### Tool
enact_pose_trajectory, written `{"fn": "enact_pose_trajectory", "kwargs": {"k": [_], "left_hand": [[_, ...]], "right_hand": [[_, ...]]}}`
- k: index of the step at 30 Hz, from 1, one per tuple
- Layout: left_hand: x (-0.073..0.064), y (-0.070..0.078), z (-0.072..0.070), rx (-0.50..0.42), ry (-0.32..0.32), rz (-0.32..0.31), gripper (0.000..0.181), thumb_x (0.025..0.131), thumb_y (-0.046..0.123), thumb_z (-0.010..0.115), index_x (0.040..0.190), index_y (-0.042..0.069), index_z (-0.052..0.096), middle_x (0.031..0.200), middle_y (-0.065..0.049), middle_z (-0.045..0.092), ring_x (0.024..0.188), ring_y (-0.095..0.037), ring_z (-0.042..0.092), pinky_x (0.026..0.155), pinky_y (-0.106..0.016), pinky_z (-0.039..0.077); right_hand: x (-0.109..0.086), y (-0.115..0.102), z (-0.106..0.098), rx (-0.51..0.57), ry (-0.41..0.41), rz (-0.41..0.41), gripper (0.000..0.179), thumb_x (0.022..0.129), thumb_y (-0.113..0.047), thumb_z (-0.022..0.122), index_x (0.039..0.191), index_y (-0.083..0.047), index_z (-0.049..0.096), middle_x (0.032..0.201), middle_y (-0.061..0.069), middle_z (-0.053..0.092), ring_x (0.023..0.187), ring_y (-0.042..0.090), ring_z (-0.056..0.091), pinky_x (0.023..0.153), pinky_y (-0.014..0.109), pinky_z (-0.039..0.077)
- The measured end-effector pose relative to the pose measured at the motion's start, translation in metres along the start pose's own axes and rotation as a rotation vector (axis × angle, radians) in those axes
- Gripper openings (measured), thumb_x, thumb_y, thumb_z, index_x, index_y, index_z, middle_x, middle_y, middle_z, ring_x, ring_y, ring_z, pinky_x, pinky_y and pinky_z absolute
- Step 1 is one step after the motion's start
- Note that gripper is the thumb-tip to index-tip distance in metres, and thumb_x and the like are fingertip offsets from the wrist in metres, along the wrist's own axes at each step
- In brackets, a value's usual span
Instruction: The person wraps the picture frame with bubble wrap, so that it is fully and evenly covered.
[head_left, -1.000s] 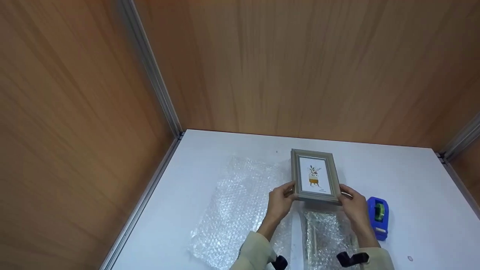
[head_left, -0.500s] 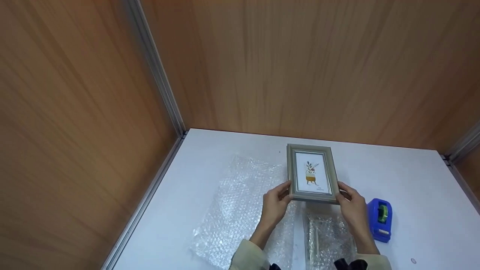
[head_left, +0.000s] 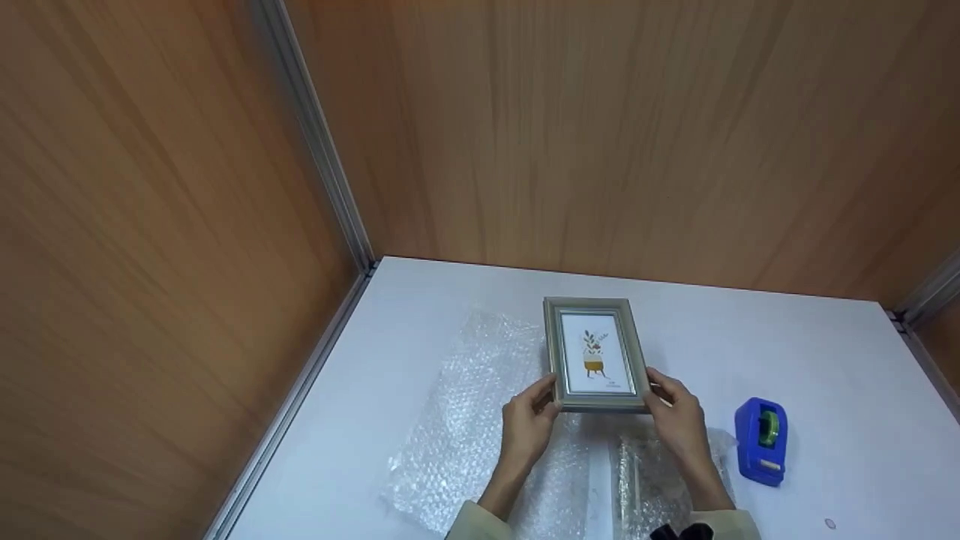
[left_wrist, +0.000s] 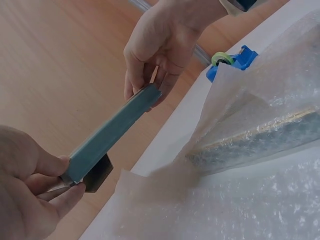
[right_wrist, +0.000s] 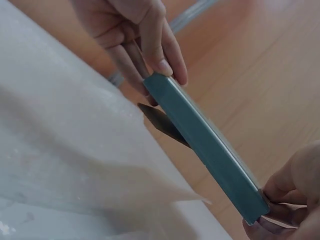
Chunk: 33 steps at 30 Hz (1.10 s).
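The picture frame (head_left: 596, 356) is up off the table (head_left: 825, 360) and just drifted left, so I'd say it's better placed for the loose bubble wrap (head_left: 457, 420), clearer of the wrapped bundle (head_left: 651, 480). Left hand (head_left: 527, 429) and right hand (head_left: 679, 424) pinch its near corners, fingers closed.

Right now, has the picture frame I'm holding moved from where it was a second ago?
Yes. In the head view, the picture frame has shifted left, widening its gap from the blue tape dispenser on the table.
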<state>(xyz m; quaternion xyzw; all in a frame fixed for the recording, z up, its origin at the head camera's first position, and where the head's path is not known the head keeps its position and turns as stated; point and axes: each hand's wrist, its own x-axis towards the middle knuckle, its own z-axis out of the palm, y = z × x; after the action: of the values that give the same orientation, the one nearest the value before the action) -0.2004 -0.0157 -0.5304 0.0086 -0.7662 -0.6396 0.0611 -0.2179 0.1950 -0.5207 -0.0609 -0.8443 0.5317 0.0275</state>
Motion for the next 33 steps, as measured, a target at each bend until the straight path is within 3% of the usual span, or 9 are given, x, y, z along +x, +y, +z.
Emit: {"fn": "enact_pose_trajectory", "kwargs": {"k": [8, 12, 20, 33], "left_hand": [[-0.012, -0.007, -0.017, -0.057, 0.068, -0.002, 0.041, 0.083, -0.004, 0.060, 0.124, 0.002, 0.056, 0.123, -0.014, 0.057, 0.113, -0.024, 0.056, 0.085, -0.022, 0.047], [-0.018, -0.012, -0.023, -0.046, 0.094, -0.012, 0.042, 0.083, -0.004, 0.060, 0.123, 0.002, 0.056, 0.124, -0.014, 0.057, 0.114, -0.024, 0.055, 0.087, -0.022, 0.046], [-0.028, -0.022, -0.034, -0.012, 0.136, -0.095, 0.043, 0.082, -0.004, 0.059, 0.125, 0.005, 0.055, 0.128, -0.013, 0.054, 0.117, -0.023, 0.053, 0.089, -0.020, 0.045], [-0.034, -0.038, -0.050, 0.066, 0.178, -0.109, 0.043, 0.080, -0.007, 0.060, 0.123, -0.003, 0.053, 0.126, -0.020, 0.054, 0.117, -0.029, 0.052, 0.087, -0.019, 0.045]], "right_hand": [[-0.005, -0.001, 0.021, 0.031, -0.026, -0.052, 0.040, 0.092, -0.008, 0.053, 0.133, -0.006, 0.048, 0.126, 0.014, 0.052, 0.119, 0.030, 0.049, 0.090, 0.038, 0.047], [-0.007, -0.001, 0.029, 0.026, -0.040, -0.073, 0.040, 0.092, -0.007, 0.053, 0.132, -0.005, 0.048, 0.126, 0.014, 0.052, 0.119, 0.031, 0.049, 0.092, 0.040, 0.046], [-0.008, 0.001, 0.047, 0.016, -0.061, -0.105, 0.039, 0.091, -0.006, 0.055, 0.130, -0.003, 0.051, 0.125, 0.014, 0.054, 0.115, 0.032, 0.052, 0.088, 0.035, 0.049], [-0.007, 0.010, 0.076, 0.026, -0.075, -0.194, 0.037, 0.088, -0.001, 0.057, 0.125, 0.000, 0.055, 0.118, 0.015, 0.058, 0.109, 0.031, 0.056, 0.089, 0.035, 0.048]]}}
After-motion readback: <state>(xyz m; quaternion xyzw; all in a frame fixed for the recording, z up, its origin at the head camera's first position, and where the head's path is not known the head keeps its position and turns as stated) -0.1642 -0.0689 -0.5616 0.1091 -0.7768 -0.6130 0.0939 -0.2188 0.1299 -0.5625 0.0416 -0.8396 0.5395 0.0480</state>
